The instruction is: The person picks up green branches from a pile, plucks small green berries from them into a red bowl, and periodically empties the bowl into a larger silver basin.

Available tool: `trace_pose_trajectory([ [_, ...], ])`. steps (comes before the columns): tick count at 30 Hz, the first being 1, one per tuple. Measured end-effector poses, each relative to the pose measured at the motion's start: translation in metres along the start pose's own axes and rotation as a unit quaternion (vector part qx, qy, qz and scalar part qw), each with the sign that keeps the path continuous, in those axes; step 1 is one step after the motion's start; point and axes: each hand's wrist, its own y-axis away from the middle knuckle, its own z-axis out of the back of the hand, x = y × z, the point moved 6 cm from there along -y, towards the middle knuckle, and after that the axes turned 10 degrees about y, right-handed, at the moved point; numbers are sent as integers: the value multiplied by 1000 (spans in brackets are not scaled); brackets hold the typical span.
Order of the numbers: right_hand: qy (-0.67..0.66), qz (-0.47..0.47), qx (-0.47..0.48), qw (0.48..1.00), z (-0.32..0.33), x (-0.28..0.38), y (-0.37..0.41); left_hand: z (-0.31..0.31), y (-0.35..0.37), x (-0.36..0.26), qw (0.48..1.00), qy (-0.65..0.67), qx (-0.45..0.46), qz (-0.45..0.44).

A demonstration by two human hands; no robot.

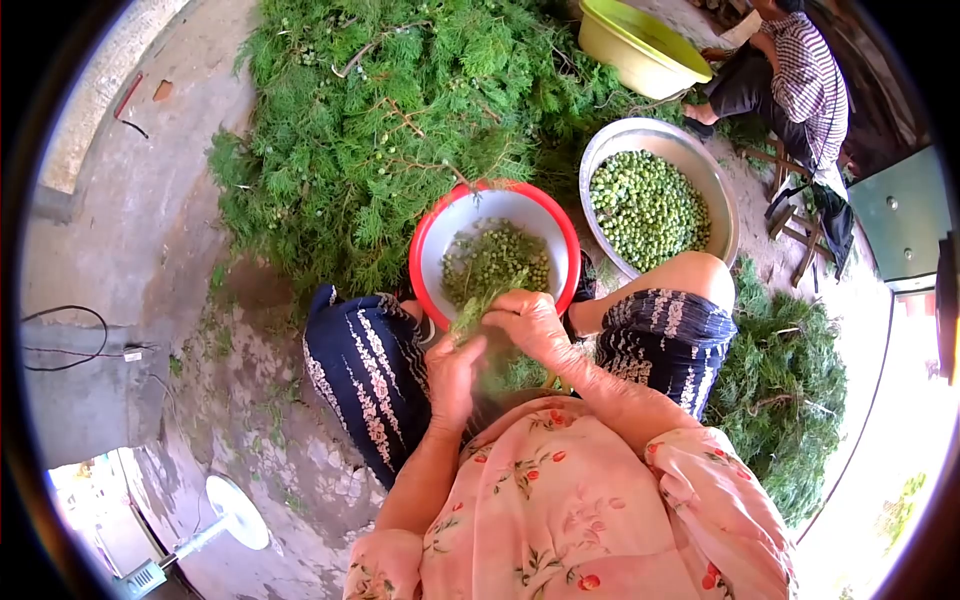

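Just above the near edge of a red-rimmed basin [566,235], my two hands are close together on a green conifer sprig [470,318]. My left hand [455,375] is closed round the sprig's lower part. At its upper right side, the bent fingers of my right hand [530,322] pinch at the sprig; the exact contact is partly hidden. Small green cones and leaf bits [490,260] lie in the basin, which stands between my knees.
A large heap of cut conifer branches [370,130] lies ahead, a smaller heap [785,390] to the right. Beside my right knee stands a metal basin [728,205] of green cones. Further off are a yellow-green tub [630,60] and a seated person [805,80]. A fan [238,512] stands left.
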Motion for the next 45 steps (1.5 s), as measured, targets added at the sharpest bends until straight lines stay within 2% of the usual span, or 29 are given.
trace_pose_trajectory([
  [1, -34, -5, -41, 999, 1, 0, 0, 2, -1, 1, 1000, 4, -4, -2],
  [2, -106, -51, -110, 987, 8, -5, -5, 3, -1, 1, 1000, 9, -9, -5],
  [4, -294, -190, -33, 936, 27, -20, -18, 5, 2, 0, 999, 36, -27, 16],
  [7, -422, -182, -42, 887, 29, -43, -28, 10, -2, 7, 994, 94, -16, 56],
  [10, -406, -231, 19, 884, 18, -77, -20, 6, -3, 8, 986, 143, 26, 87],
  [11, -343, -258, 72, 901, 13, -84, -15, 3, -2, 8, 984, 145, 44, 93],
  [13, -167, -264, 110, 944, -3, -118, -6, -1, 0, 9, 983, 130, 74, 109],
  [16, -267, -56, 134, 953, -45, -153, -16, -3, 0, 13, 982, 103, 79, 137],
  [17, -202, 19, 158, 966, -46, -150, -18, -2, -1, 13, 982, 96, 78, 140],
  [20, -318, -23, 207, 925, -51, -147, -14, -3, -1, 15, 982, 78, 74, 153],
  [21, -443, -132, 195, 865, -37, -108, -3, -4, 0, 16, 982, 72, 77, 156],
  [22, -554, -236, 177, 778, -30, -84, 6, -5, 0, 16, 982, 65, 79, 159],
  [23, -611, -223, 201, 732, -26, -76, 9, -5, 0, 17, 982, 58, 82, 162],
  [25, -480, -250, 131, 830, -31, -103, 1, -4, -1, 15, 982, 63, 84, 156],
  [27, -399, -271, 85, 872, -25, -117, -1, -3, 0, 11, 985, 79, 66, 142],
  [29, -380, -290, 64, 876, 6, -39, 1, -4, 1, 3, 987, 107, 28, 118],
  [30, -371, -300, 55, 877, 13, -23, 3, -3, 0, 2, 987, 110, 20, 113],
  [31, -394, -237, 76, 885, 11, -29, -1, -1, -1, 1, 988, 113, 11, 107],
  [34, -464, -177, 165, 852, 0, -38, 1, 1, -4, 4, 989, 114, 8, 94],
  [35, -486, -176, 145, 844, -5, -49, 2, 2, -5, 6, 989, 116, 17, 87],
  [38, -389, -212, 181, 878, -9, -54, 3, 4, -9, 8, 988, 128, 12, 83],
  [39, -442, -225, 199, 845, -8, -46, 5, 5, -9, 8, 987, 134, 4, 84],
  [43, -320, -258, 178, 894, -10, -50, 3, 4, -8, 8, 994, 82, -1, 72],
  [45, -369, -231, 153, 887, -10, -46, 2, 3, -7, 8, 995, 76, -5, 68],
])
